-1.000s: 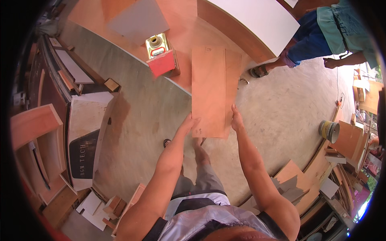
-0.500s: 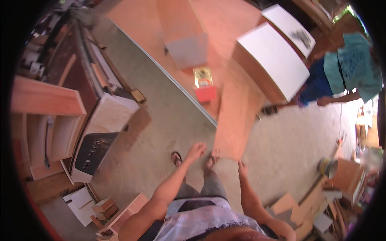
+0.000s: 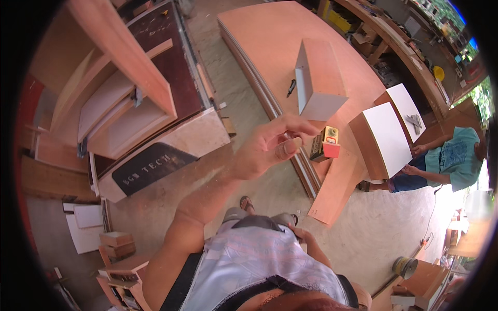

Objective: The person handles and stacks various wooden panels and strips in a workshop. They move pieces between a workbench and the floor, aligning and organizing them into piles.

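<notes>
Left hand [image 3: 272, 145] is hovering raised before the chest, fingers loosely curled, released, thumb standing apart from the fingertips; right hand [image 3: 303, 233] is hanging low by the right leg of the shorts [image 3: 284, 220], its fingers partly hidden, so whether it is gripping anything cannot be told; board [image 3: 340, 184] is lying flat at the near corner of the stack [image 3: 259, 31], its near end sticking out past the edge over the floor [image 3: 373, 228]; can [image 3: 332, 133] is standing on the stack just beside the board, a red piece [image 3: 331, 151] showing at its near side; box [image 3: 324, 67] is standing farther back, a black tool [image 3: 291, 88] lying just to its left; white-topped box [image 3: 385, 137] is standing to the right of the can; co-worker [image 3: 461, 158] in a teal shirt is standing beside it, both hands near its right edge; wooden frame [image 3: 132, 62] is partly covering a dark table [image 3: 179, 62] at left.
</notes>
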`<act>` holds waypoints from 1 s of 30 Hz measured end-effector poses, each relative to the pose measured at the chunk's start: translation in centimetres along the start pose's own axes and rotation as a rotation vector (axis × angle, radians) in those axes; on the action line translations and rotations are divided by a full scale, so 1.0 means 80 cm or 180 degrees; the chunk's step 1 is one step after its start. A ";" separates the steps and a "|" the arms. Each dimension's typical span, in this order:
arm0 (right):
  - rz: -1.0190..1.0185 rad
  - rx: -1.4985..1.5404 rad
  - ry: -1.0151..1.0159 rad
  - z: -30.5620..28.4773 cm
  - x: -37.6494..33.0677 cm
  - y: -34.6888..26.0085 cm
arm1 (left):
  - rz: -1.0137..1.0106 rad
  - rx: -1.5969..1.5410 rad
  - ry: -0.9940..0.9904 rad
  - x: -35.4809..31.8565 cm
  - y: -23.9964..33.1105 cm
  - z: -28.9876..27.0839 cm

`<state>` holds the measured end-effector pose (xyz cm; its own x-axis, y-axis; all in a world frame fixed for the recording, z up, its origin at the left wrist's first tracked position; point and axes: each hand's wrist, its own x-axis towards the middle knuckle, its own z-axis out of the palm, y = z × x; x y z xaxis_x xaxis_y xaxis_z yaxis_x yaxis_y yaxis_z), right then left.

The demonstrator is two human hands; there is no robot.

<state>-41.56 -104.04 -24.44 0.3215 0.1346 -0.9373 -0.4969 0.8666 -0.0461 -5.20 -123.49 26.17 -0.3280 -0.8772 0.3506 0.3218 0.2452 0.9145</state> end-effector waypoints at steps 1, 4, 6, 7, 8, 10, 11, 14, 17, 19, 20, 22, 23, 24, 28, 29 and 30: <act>-0.0217 -0.0691 0.1110 0.046 -0.043 -0.052 | 0.0336 -0.0073 -0.0148 -0.013 0.041 -0.008; -0.1358 -0.1373 0.2002 0.024 -0.057 -0.126 | 0.1151 -0.0369 -0.0639 -0.039 0.140 0.002; -0.2229 -0.0607 0.2111 0.023 -0.007 -0.181 | 0.1389 -0.0364 -0.0729 -0.049 0.157 -0.003; -0.2297 -0.0716 0.2154 0.017 -0.013 -0.202 | 0.1622 -0.0427 -0.0744 -0.069 0.170 -0.017; -0.2360 -0.0827 0.2181 0.012 -0.019 -0.225 | 0.1827 -0.0446 -0.0729 -0.085 0.178 -0.032; -0.2597 -0.0762 0.1938 0.015 0.006 -0.265 | 0.1821 -0.0341 -0.0808 -0.059 0.175 -0.018; -0.2752 -0.0767 0.2046 -0.007 -0.001 -0.281 | 0.1981 -0.0392 -0.0873 -0.062 0.183 -0.026; -0.3551 -0.0969 0.2260 -0.069 0.021 -0.280 | 0.2307 -0.0403 -0.0837 -0.062 0.184 -0.061; -0.3417 -0.1832 0.2307 -0.041 0.000 -0.306 | 0.2255 -0.0295 -0.0714 -0.014 0.155 -0.091; -0.2936 -0.2795 0.1994 -0.027 0.022 -0.344 | 0.2241 -0.0030 -0.0229 -0.019 0.145 -0.141; -0.2820 -0.2725 0.2127 -0.043 0.013 -0.358 | 0.2266 -0.0090 -0.0343 0.020 0.135 -0.144; -0.2422 -0.2862 0.2194 -0.083 0.049 -0.413 | 0.2416 0.0051 -0.0052 0.040 0.133 -0.185; -0.2346 -0.2809 0.2340 -0.121 0.067 -0.443 | 0.2505 0.0094 0.0015 0.064 0.135 -0.194; -0.2250 -0.2539 0.2733 -0.185 0.049 -0.459 | 0.2700 -0.0119 -0.0139 0.101 0.125 -0.213; -0.1690 -0.1162 0.1679 -0.120 0.013 -0.632 | 0.1991 -0.0307 0.1116 0.218 0.050 -0.347; -0.2113 -0.1285 0.1596 -0.122 -0.013 -0.694 | 0.1850 -0.0923 0.1234 0.258 0.019 -0.398; -0.2508 -0.1360 0.1533 -0.130 -0.033 -0.739 | 0.1290 -0.1368 0.1894 0.296 -0.006 -0.438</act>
<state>-21.42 -160.64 -22.83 0.3700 -0.6901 -0.6220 -0.5605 0.3681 -0.7418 17.97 -158.84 26.96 0.3706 -0.8560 0.3604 0.6639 0.5155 0.5418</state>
